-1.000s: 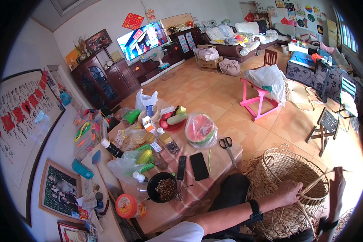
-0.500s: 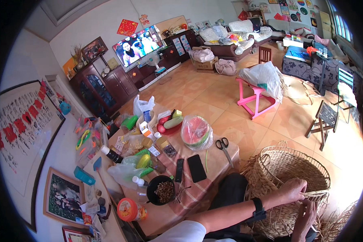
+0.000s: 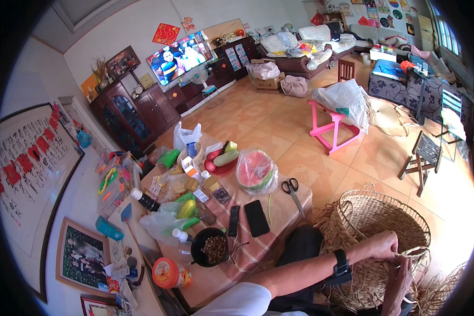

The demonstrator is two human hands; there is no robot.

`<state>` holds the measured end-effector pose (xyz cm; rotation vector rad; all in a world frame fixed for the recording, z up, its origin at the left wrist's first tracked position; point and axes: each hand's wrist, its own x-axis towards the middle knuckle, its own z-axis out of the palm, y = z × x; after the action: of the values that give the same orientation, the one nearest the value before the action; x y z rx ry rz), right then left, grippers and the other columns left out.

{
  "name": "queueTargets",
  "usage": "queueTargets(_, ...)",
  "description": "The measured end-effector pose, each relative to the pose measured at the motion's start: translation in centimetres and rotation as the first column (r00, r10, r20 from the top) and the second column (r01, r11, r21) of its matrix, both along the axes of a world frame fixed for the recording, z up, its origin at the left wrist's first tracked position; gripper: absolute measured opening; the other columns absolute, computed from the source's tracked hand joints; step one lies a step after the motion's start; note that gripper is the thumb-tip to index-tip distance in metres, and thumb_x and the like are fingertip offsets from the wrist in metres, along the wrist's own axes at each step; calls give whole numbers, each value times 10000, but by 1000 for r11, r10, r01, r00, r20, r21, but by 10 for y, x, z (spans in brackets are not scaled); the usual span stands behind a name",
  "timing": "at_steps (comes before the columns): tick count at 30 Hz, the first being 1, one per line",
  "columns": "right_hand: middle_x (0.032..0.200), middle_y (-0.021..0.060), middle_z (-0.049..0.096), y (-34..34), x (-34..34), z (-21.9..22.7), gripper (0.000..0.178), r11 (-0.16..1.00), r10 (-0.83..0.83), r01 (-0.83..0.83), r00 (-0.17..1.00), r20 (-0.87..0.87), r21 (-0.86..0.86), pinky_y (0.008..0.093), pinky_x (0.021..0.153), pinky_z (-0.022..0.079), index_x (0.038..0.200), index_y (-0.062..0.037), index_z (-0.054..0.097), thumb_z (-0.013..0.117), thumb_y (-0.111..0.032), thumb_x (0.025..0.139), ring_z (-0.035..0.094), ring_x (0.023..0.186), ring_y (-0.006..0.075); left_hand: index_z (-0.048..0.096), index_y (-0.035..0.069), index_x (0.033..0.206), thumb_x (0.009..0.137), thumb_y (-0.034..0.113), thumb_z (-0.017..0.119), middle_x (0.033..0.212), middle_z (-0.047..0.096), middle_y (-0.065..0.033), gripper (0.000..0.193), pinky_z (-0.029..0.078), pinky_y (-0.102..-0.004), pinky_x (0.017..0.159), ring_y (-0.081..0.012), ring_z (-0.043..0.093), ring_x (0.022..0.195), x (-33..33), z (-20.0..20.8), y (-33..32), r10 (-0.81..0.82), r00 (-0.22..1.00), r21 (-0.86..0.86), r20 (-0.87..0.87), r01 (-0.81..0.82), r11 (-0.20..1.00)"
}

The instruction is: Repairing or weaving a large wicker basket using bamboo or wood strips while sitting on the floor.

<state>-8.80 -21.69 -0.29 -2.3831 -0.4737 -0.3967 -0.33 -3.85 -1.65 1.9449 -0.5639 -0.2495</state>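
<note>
A large woven straw basket [image 3: 335, 226] stands at the lower right against my dark-clad leg, with thin looped wire or cord along its far rim. My left hand [image 3: 380, 245], with a black band on the wrist, reaches across to the near right rim and pinches the braided edge. Just below it, my right hand [image 3: 399, 275] is closed at the same stretch of rim, its fingertips against the weave. The fingers partly hide the strands between them. Loose straw strands [image 3: 442, 289] lie to the right of the basket.
To the left, a table [image 3: 292, 239] carries scissors [image 3: 294, 196], a wrapped watermelon half [image 3: 256, 171], a black tablet or phone [image 3: 256, 219], a dark bowl [image 3: 209, 247] and jars. A folding stool [image 3: 422, 160] and a pink stool frame [image 3: 332, 126] stand beyond the basket.
My left forearm and wrist have lifted slightly, and the left hand has shifted a little up and left along the rim. Both hands stay on the basket edge. The television picture has changed.
</note>
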Motion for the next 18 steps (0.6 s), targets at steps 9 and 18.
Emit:
queueTargets(9,1028,157,628,-7,-8,-5,331,999,1,1,999,50,-46,456,755,498,1176,-50,605,704,-35,861,636,940,381,735,-8,812,732,315,800,580,603,-33,339,417,-350,496,-139,542,531,16,7,13,-248,930,51,-272,271,961)
queueTargets(18,980,148,619,5,-4,-10,213,1000,16,-14,995,99,-26,451,711,495,1082,-37,651,693,-21,874,643,879,355,675,-2,878,752,230,744,659,642,-93,273,480,-407,604,-246,619,627,-2,-11,18,-153,988,26,-8,153,988)
